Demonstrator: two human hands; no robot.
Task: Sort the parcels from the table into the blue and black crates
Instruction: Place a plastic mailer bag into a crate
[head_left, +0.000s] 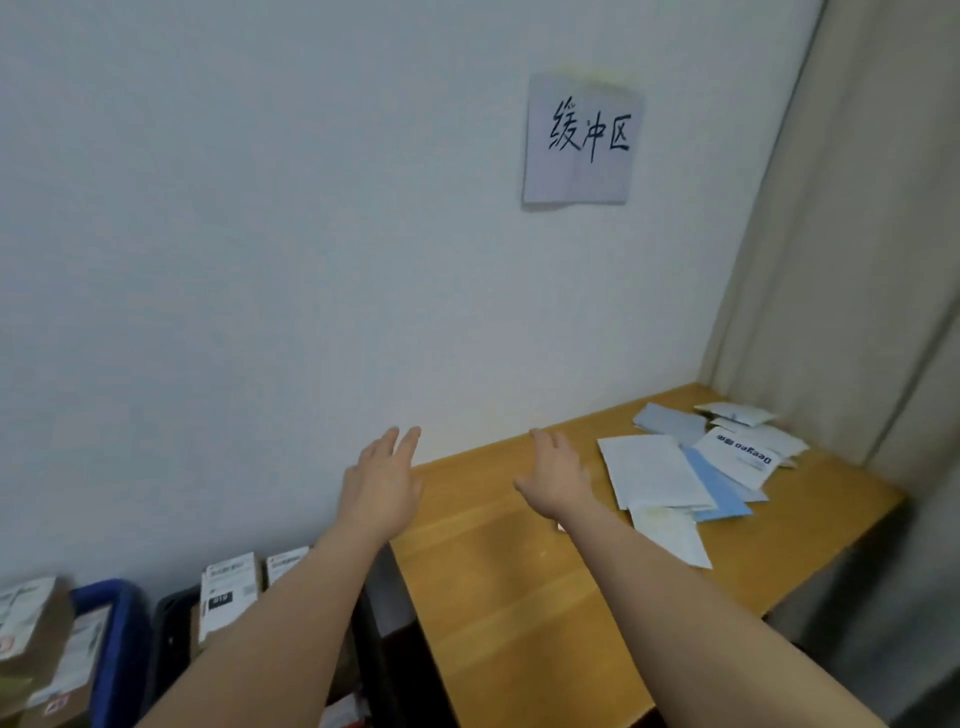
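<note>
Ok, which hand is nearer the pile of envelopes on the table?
Right. The right hand hovers open just left of the pile of envelopes; the left hand is farther left, at the table edge.

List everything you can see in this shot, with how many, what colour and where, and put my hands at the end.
table: one, light wood, right of centre, against the wall
flat mailers: a loose overlapping pile, count unclear, white, grey and light blue, far right part of the table
blue crate: one, blue, on the floor at lower left, holding brown boxes
black crate: one, black, between the blue crate and the table, holding labelled boxes
labelled boxes: at least two, brown with white labels, standing in the black crate
paper sign: one, white with black handwriting, on the wall
curtain: one, beige, far right
left hand: one, open and empty, beside the table's left edge
right hand: one, open and empty, over the table, left of the mailers
</note>
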